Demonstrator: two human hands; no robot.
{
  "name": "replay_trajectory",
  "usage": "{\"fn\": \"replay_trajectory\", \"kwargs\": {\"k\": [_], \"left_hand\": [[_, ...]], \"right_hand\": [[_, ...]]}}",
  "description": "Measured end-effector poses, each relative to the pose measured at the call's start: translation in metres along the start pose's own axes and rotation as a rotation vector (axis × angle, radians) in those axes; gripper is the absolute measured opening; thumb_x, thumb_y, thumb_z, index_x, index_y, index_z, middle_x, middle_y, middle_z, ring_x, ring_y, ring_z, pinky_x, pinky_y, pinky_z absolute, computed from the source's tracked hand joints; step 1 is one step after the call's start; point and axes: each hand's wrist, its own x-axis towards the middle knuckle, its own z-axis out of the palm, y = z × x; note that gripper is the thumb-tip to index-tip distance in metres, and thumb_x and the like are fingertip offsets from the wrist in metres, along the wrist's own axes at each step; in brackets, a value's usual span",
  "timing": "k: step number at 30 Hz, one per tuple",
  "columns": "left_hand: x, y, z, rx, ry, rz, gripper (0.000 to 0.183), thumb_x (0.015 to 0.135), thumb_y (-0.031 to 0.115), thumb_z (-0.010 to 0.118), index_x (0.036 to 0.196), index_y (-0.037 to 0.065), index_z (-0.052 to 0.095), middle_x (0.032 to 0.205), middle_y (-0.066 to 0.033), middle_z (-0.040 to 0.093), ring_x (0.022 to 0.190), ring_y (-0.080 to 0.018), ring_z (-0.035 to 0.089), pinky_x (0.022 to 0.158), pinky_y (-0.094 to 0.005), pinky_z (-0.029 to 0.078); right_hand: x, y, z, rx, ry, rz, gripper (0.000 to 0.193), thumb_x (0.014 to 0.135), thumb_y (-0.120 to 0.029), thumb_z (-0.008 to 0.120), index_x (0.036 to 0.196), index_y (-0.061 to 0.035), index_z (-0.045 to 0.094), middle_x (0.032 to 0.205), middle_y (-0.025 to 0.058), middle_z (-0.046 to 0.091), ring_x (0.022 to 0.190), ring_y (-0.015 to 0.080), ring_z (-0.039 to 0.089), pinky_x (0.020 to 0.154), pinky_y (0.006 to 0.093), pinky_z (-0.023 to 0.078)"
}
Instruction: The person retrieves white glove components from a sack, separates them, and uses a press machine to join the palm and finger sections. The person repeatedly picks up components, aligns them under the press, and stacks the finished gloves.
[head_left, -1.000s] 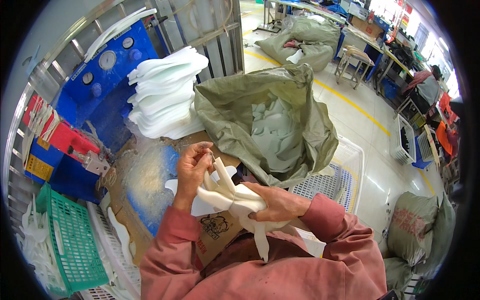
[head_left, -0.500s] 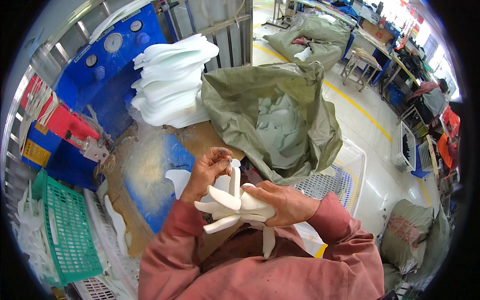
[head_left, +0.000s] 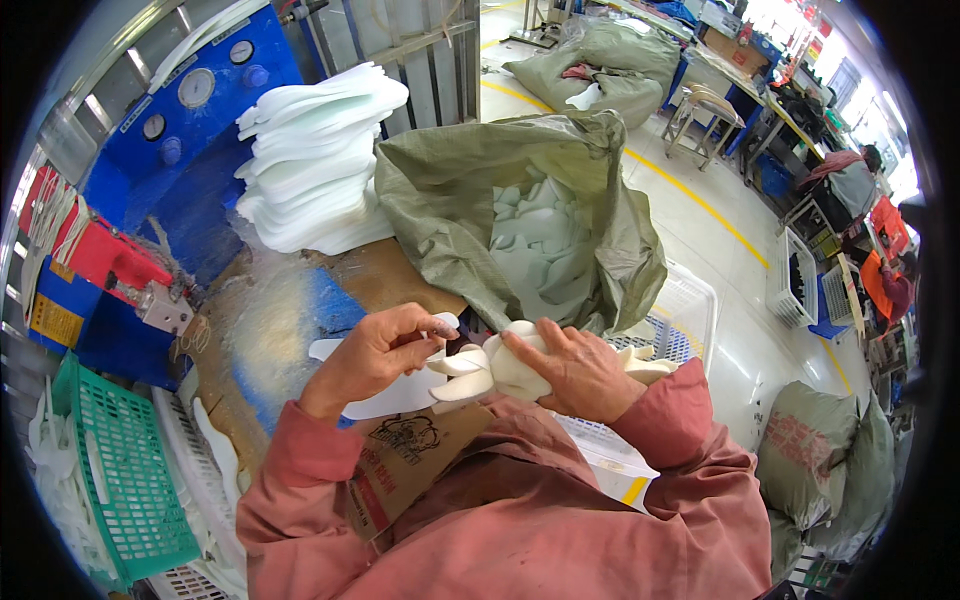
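Observation:
My right hand (head_left: 585, 372) is wrapped around a bundle of cream-white foam pieces (head_left: 518, 372), thick and rounded at the ends. Some of their ends fan out toward my left hand, and others stick out past the right palm. Just left of the bundle, my left hand (head_left: 375, 360) is closed in a pinch near the fanned ends. Whatever lies between its fingertips is too small to make out. Under the left hand shows a flat white sheet piece (head_left: 400, 396), above a printed brown cardboard piece (head_left: 425, 450).
Ahead, an open green woven sack (head_left: 430, 190) holds pale foam offcuts. A tall stack of white foam sheets (head_left: 310, 160) stands beside a blue machine (head_left: 200, 130) with gauges. A green crate (head_left: 125, 470) is at left; a white basket (head_left: 690, 310) stands behind the right hand.
The bundle has turned from fanning up and outward to lying sideways in my right hand. My left hand has shifted slightly left and down, and the view has moved a little.

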Motion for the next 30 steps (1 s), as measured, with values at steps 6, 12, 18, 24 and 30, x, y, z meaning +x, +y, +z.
{"fn": "replay_trajectory", "kwargs": {"k": [6,12,18,24,30], "left_hand": [[-0.006,0.004,0.010,0.601,-0.105,0.189,0.028,0.092,0.016,0.075,0.117,0.003,0.073,0.095,-0.0114,0.069,0.076,-0.0260,0.065,0.069,-0.0369,0.053],[-0.027,0.027,0.031,0.828,-0.080,0.302,0.007,0.091,0.012,0.068,0.095,0.006,0.069,0.081,-0.0096,0.061,0.076,-0.0317,0.065,0.067,-0.0434,0.053],[-0.043,0.029,0.052,1.032,-0.078,0.296,0.002,0.088,0.010,0.065,0.089,0.009,0.064,0.075,-0.0079,0.056,0.072,-0.0291,0.064,0.061,-0.0417,0.052],[-0.047,0.026,0.052,0.908,-0.069,0.318,0.002,0.088,0.010,0.064,0.089,0.011,0.065,0.076,-0.0062,0.058,0.069,-0.0281,0.065,0.062,-0.0409,0.053],[-0.049,-0.005,0.085,1.040,-0.252,0.381,0.006,0.083,0.010,0.066,0.088,0.010,0.068,0.079,-0.0067,0.058,0.070,-0.0283,0.064,0.065,-0.0395,0.054]], "right_hand": [[-0.004,0.010,-0.006,-0.022,-0.020,0.061,0.094,0.076,-0.029,0.085,0.158,-0.0219,0.040,0.127,0.0215,0.055,0.100,0.0382,0.067,0.085,0.0467,0.054],[-0.006,0.021,-0.017,0.143,-0.110,0.180,0.099,0.075,-0.026,0.084,0.160,-0.0157,0.034,0.126,0.0231,0.055,0.105,0.0423,0.066,0.087,0.0495,0.054],[-0.009,0.033,-0.016,0.634,-0.152,0.183,0.088,0.078,-0.024,0.076,0.156,-0.0065,0.041,0.129,0.0279,0.061,0.117,0.0479,0.062,0.100,0.0490,0.051],[-0.018,0.026,-0.010,0.543,-0.135,0.259,0.085,0.078,-0.026,0.076,0.153,-0.0042,0.044,0.130,0.0289,0.063,0.119,0.0456,0.063,0.100,0.0473,0.051],[-0.013,0.026,-0.009,0.782,-0.161,0.250,0.082,0.079,-0.028,0.076,0.152,-0.0054,0.045,0.128,0.0254,0.067,0.119,0.0390,0.066,0.100,0.0442,0.051]]}}
